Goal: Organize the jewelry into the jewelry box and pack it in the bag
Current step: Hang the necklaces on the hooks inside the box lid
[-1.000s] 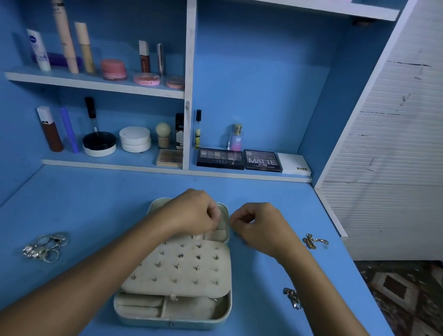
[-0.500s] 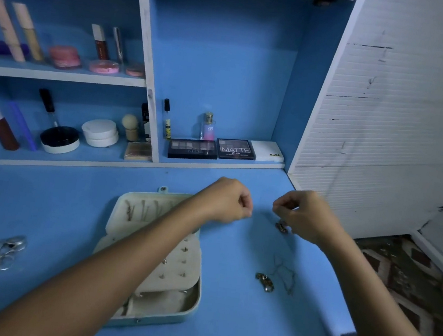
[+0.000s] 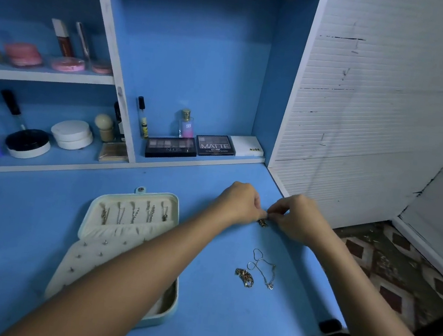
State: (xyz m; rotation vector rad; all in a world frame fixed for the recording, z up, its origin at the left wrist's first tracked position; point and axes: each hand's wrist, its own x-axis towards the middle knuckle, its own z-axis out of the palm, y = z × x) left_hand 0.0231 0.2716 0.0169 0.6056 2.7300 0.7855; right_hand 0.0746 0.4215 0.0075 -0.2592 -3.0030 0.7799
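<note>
Both hands meet over the blue desk [image 3: 208, 321]: the left hand [image 3: 241, 203] and right hand [image 3: 297, 217] pinch a small gold chain [image 3: 262, 223], right of the open jewelry box [image 3: 133, 229].

Dim, bluish light — soft shadows, blurred left edge (wide-angle bowing).
</note>
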